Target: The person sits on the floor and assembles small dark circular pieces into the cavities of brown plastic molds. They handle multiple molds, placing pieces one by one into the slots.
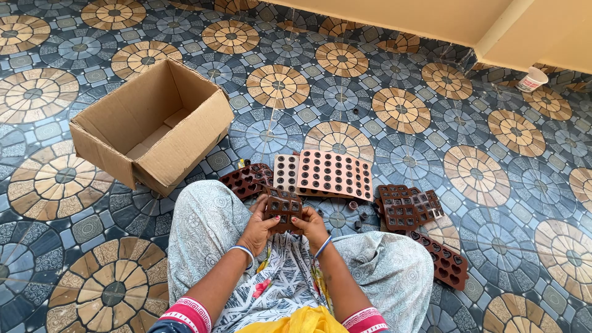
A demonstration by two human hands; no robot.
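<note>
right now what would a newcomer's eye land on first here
Probably the floor, tiled in bold circular patterns. Next, the open cardboard box lying at upper left. At bottom centre, the left hand and right hand grip a brown mould tray, with pink mould trays just beyond.

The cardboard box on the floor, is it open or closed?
Open. The cardboard box lies tipped toward the person, its flaps spread, and its bare brown inside shows with nothing visible in it.
</note>
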